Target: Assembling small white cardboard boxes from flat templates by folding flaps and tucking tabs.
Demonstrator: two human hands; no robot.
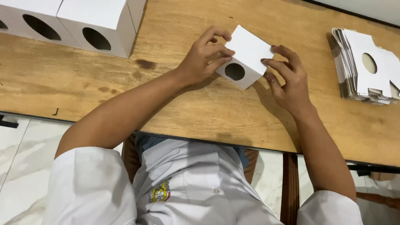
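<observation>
A small white cardboard box [248, 52] with a round hole in its front face rests on the wooden table [200, 108]. My left hand [205, 56] grips its left side, fingers curled over the top and front. My right hand [287, 81] holds the box's right edge with its fingertips, the thumb low beside the box. Both forearms reach up from the near table edge.
Two folded white boxes [102, 25] with oval holes stand at the table's far left. A stack of flat white box blanks [366, 66] lies at the right. White tiled floor and a wooden chair show below the table edge.
</observation>
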